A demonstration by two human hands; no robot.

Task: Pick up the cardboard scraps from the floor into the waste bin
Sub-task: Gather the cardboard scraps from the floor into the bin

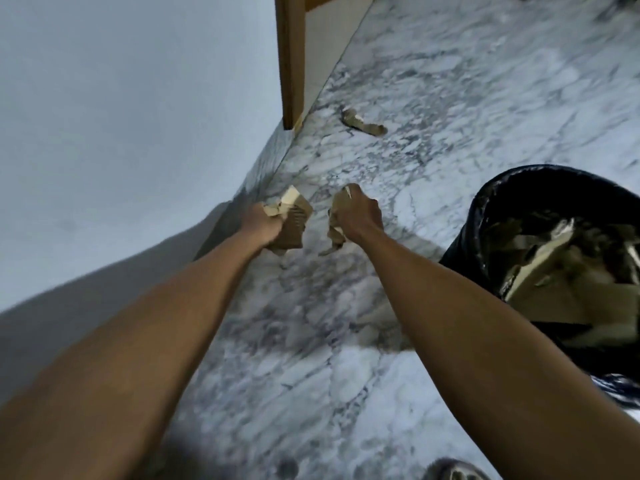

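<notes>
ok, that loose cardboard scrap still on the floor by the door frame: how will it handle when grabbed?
The cardboard scrap looks torn and crumpled, so probably light and partly floppy, not a stiff sheet. It lies nearly flat on smooth marble floor, so it may slide under a push; pinching a raised edge seems safer. Unlikely to roll.

White marble floor (pixel 433 81) with grey veining under both hands. Tan-brown cardboard scraps (pixel 291 220) with pale cream patches in the left hand (pixel 261 223); black round waste bin (pixel 485 216) right of the right hand (pixel 358 216). Pale blue-grey wall (pixel 121 116) at left.
</notes>
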